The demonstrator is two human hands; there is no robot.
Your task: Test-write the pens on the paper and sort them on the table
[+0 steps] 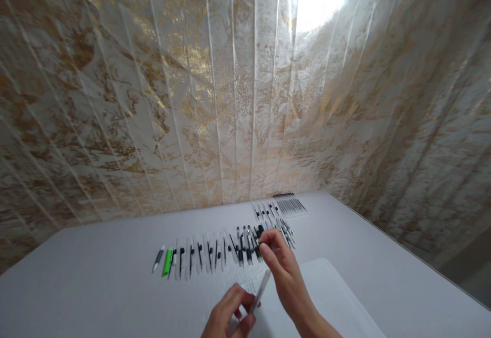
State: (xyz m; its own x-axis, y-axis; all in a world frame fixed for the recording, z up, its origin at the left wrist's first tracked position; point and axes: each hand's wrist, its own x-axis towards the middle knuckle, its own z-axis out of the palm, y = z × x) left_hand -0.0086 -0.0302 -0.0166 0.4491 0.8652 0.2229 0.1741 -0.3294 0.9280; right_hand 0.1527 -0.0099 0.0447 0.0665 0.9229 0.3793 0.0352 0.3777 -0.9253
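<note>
A long row of white pens with black clips lies across a white table; a green pen sits near the row's left end. My left hand, at the bottom centre, is closed around a white pen barrel that points up and to the right. My right hand reaches over the right part of the row. Its fingertips pinch together at a small dark pen part that I cannot make out.
A pack of thin black refills lies at the table's far right side. A white sheet lies under my hands. Gold-veined wall panels rise behind and to the right of the table.
</note>
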